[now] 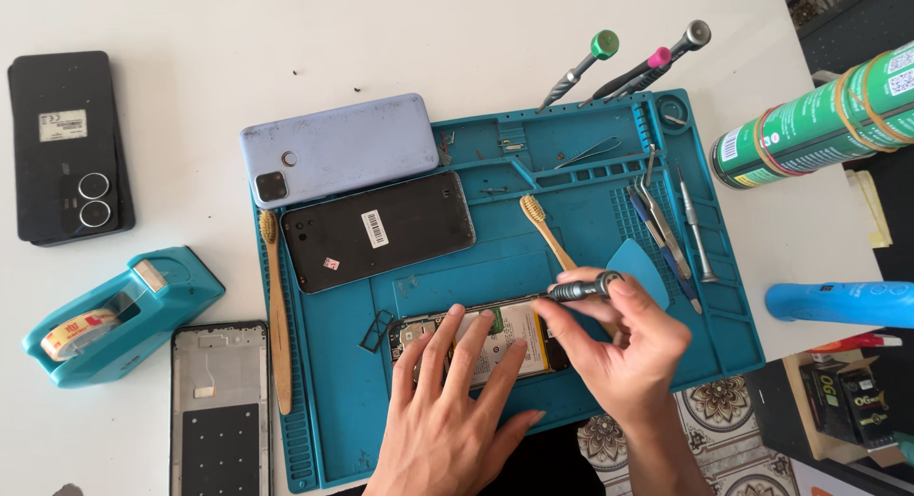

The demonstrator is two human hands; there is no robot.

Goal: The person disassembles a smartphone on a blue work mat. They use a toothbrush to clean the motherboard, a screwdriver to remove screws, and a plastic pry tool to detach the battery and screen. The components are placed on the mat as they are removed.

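White tabletop carried a blue repair mat (590, 220), the landmark for all that follows. At its near edge lay an opened phone (495, 339), back cover off, board and battery bare: judged light, stiff and fragile, best steadied by its outer frame. The left hand (457, 401) lay on it, fingers spread flat. The right hand (619, 348) pinched a slim metal screwdriver (581, 289) between its fingertips, just above the phone's far edge; judged rigid, light, knurled for grip.
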